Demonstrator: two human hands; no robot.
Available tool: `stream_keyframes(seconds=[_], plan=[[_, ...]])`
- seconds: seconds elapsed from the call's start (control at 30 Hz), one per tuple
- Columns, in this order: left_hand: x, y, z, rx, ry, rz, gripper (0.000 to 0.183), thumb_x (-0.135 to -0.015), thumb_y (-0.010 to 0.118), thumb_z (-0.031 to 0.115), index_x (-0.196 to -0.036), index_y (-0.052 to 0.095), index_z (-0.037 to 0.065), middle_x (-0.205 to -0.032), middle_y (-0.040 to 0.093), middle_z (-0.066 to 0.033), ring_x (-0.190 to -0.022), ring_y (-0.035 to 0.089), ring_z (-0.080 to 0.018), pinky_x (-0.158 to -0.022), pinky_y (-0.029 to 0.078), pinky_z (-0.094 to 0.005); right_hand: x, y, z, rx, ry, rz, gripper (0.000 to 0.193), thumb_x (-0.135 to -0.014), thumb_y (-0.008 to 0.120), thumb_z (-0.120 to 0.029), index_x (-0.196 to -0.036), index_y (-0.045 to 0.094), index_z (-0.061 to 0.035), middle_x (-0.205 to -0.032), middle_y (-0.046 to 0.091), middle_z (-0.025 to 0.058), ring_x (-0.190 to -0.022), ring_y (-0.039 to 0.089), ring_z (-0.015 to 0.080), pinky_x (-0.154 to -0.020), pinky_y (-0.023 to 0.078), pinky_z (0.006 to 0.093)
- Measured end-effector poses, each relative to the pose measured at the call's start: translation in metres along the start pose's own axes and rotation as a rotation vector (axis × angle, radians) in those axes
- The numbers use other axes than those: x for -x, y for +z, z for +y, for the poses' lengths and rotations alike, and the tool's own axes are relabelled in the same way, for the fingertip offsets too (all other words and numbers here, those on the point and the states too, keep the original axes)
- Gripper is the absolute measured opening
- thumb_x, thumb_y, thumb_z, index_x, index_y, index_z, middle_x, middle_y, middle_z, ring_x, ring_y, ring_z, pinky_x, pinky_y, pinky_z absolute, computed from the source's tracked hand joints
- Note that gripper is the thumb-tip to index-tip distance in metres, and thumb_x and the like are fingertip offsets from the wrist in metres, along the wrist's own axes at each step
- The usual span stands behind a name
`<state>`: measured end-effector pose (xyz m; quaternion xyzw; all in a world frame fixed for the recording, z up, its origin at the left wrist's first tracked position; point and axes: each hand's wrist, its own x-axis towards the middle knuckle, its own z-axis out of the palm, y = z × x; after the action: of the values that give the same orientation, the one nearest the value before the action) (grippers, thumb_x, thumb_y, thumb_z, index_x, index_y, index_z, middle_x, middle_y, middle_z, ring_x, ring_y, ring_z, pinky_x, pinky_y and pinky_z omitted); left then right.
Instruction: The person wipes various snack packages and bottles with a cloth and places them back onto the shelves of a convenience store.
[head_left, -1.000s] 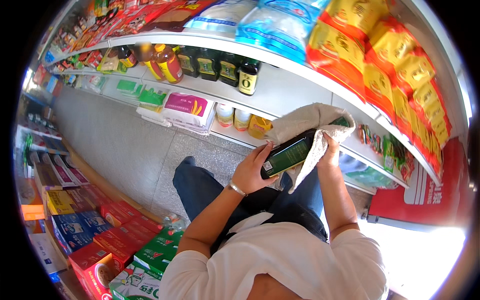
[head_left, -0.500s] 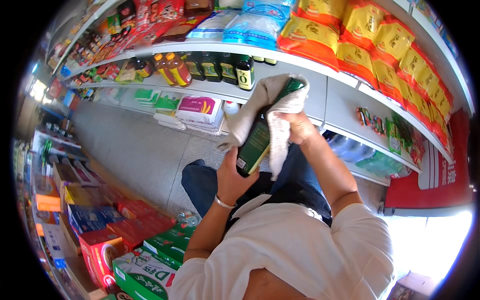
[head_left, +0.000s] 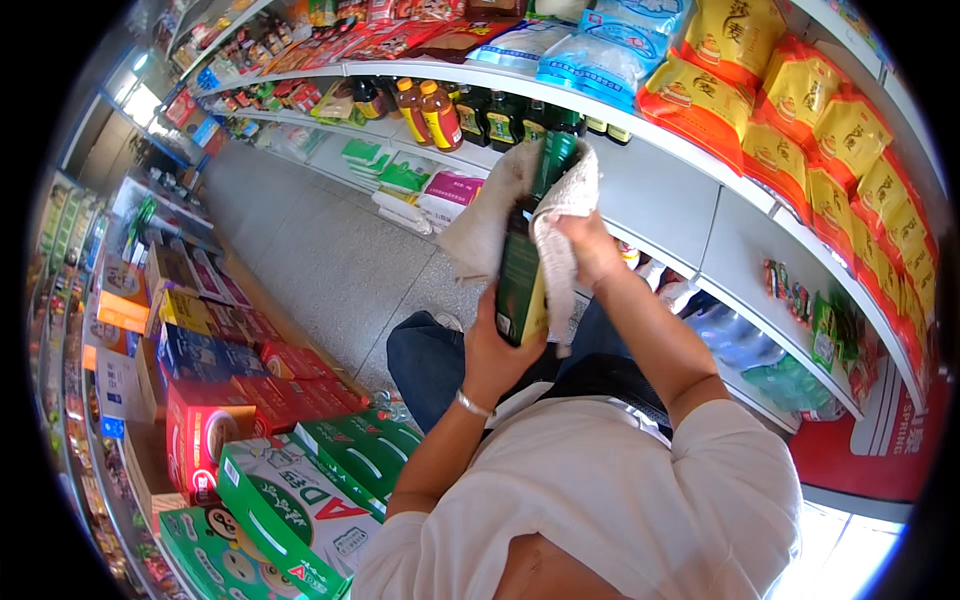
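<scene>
A dark green glass bottle [head_left: 521,268], with a dark label, is held upright and slightly tilted in front of my body. My left hand [head_left: 502,342] wraps round its lower end. A beige cloth [head_left: 570,196] is draped about the bottle's upper part, one flap hanging out to the left. My right hand [head_left: 587,246] grips this cloth against the bottle's right side; the fingertips are hidden in its folds. Just beyond, similar dark bottles [head_left: 503,118] stand on the middle shelf, beside amber bottles with red caps [head_left: 440,115].
A curved shelf unit [head_left: 650,200] runs across the far side, with yellow and red bags [head_left: 765,150] and blue and white bags [head_left: 600,70] on top. Stacked green cartons [head_left: 290,505] and red boxes [head_left: 205,420] stand close at left. Grey floor tiles [head_left: 300,230] lie between.
The view has shifted, so the shelves sit further right. The bottle is turned more upright, and the cloth's left flap spreads wider. Both hands keep their hold.
</scene>
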<state>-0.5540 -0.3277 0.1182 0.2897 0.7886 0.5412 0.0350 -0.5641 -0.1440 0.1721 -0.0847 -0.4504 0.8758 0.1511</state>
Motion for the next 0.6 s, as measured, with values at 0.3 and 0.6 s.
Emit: stream_keyframes(seconds=[0.3,0.6], plan=[[-0.040,-0.033,0.031,-0.388,0.145,0.006,0.060,-0.071,0.063,0.019,-0.123,0.037,0.003,-0.102,0.056,-0.0226,-0.087,0.056,-0.0412,-0.071,0.046,-0.0428,0.033,0.028,0.066,-0.178,0.083,0.111,0.047,-0.067,0.071,-0.007,-0.108,0.047,-0.0025,-0.097,0.058,0.0079,-0.090,0.056,0.0193,-0.079,0.045,0.0348],[-0.002,-0.032,-0.003,1.469,-0.457,-0.783,0.074,-0.072,0.049,0.053,-0.122,0.040,0.000,-0.093,0.055,-0.0260,-0.062,0.059,-0.0311,-0.048,0.048,-0.0312,-0.018,-0.027,0.035,-0.504,0.030,-0.266,0.066,-0.065,0.071,-0.035,-0.117,0.044,-0.0043,-0.103,0.055,0.0104,-0.093,0.055,0.0226,-0.085,0.044,0.0369]])
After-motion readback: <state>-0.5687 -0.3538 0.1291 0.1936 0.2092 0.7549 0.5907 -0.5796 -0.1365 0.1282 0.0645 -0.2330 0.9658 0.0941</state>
